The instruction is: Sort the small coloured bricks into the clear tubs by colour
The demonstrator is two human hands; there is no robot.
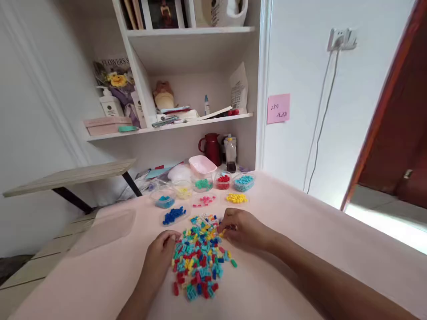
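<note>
A loose heap of small plastic bricks [199, 254], red, blue, teal, yellow and white, lies mid-tabletop [300, 231] toward the near edge. The left hand [163, 251] rests curled against the heap's left side. The right hand [240, 229] pinches a yellow brick [222, 232] at its far right edge.

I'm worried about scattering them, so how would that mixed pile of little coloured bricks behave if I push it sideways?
The mixed pile of bricks looks loose, so it would probably spread rather than slide as one. The pieces seem small, hard and light, likely skidding easily on the smooth pink tabletop. Their blocky shapes suggest little rolling.
</note>
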